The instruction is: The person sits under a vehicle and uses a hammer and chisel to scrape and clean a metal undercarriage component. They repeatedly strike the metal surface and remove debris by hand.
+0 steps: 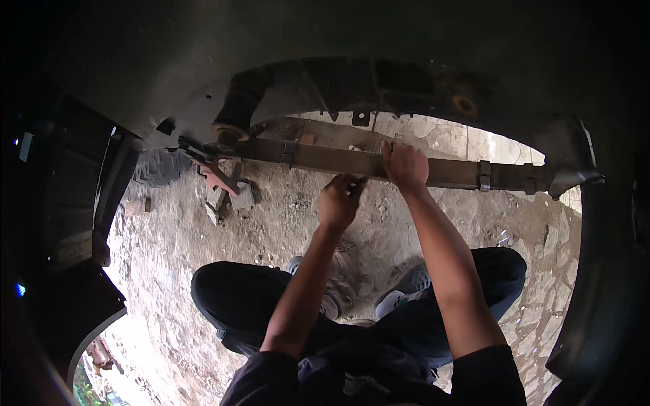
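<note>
Bare, stony dirt ground (pixel 271 223) stretches under a raised vehicle, whose dark underbody (pixel 338 40) arches across the top of the view. Below that arch runs a long, flat bundle of rusty metal strips, a leaf spring (pixel 338 161), spanning from left to right and bound by small clamps (pixel 484 176).

The right hand (pixel 404 166) lies on top of the leaf spring near its middle, palm down, fingers curled over the far edge and closed around the strip. The left hand (pixel 340 199) is just beside it, to its left and slightly nearer the person, under the lower edge of the spring. Its fingers are bunched together, the tips up against the metal; whether they pinch something small cannot be told.

Well to the left of the left hand, at the spring's end, sits a round rubber bush (pixel 229 132) with a dark tool (pixel 193 150) jutting out beside it. Below that, a reddish metal piece (pixel 220 179) and a grey block (pixel 242 196) lie on the dirt. A tyre (pixel 159 168) shows farther left.

Nearer than both hands, the person squats in dark trousers (pixel 237 298), with grey shoes (pixel 406 287) planted on the ground below the forearms.
</note>
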### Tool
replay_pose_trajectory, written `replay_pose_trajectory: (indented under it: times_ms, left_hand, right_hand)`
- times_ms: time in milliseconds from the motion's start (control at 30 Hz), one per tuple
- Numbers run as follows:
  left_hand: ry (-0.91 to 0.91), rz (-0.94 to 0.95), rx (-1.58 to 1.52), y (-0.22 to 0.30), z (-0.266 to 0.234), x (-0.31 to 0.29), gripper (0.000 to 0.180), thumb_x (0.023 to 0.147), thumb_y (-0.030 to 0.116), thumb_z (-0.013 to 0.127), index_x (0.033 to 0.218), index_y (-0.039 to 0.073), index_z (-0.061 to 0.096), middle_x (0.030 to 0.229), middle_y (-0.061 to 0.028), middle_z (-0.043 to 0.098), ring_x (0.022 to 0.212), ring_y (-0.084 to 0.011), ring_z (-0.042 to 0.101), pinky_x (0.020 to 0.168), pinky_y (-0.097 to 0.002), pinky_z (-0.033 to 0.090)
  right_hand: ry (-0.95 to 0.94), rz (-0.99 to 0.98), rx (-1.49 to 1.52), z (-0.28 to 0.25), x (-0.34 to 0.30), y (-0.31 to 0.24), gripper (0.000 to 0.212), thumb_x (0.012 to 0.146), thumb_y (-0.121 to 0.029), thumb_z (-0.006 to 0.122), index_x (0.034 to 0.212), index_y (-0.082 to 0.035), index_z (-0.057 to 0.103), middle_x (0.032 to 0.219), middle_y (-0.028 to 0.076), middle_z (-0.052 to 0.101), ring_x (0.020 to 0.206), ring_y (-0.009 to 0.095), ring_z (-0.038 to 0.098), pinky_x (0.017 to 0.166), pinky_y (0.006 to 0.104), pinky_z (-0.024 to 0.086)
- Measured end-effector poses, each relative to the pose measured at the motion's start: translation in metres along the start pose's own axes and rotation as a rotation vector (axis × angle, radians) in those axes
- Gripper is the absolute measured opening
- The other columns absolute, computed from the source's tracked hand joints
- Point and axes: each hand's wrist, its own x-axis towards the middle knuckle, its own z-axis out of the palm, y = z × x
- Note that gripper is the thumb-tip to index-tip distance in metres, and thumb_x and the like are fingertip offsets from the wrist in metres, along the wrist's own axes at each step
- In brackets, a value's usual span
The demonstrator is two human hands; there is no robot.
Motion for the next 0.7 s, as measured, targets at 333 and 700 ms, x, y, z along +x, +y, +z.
replay_pose_trajectory:
  times_ms: [333, 700]
  left_hand:
    - [0.059, -0.876, -0.821, -0.084, 0.008, -0.086, 0.04, 0.099, 0.034, 0.065, 0.118, -0.001, 0.066, 0.101, -0.0113, 0.071, 0.086, -0.0225, 0.07, 0.079, -0.036, 0.054]
    - [0.242, -0.64, -0.439, -0.06, -0.04, 0.003, 0.037, 0.101, 0.036, 0.063, 0.106, 0.001, 0.072, 0.081, -0.0088, 0.071, 0.078, -0.0237, 0.072, 0.069, -0.037, 0.054]
  right_hand:
    - [0.047, -0.05, -0.015, 0.001, 0.006, -0.009, 0.046, 0.103, -0.046, 0.044, 0.096, -0.009, 0.071, 0.083, 0.017, 0.073, 0.085, 0.034, 0.072, 0.083, 0.046, 0.055]
    - [0.062, -0.045, 0.0, -0.003, 0.004, -0.007, 0.045, 0.103, -0.043, 0.045, 0.089, -0.008, 0.07, 0.082, 0.018, 0.072, 0.083, 0.034, 0.072, 0.083, 0.047, 0.055]
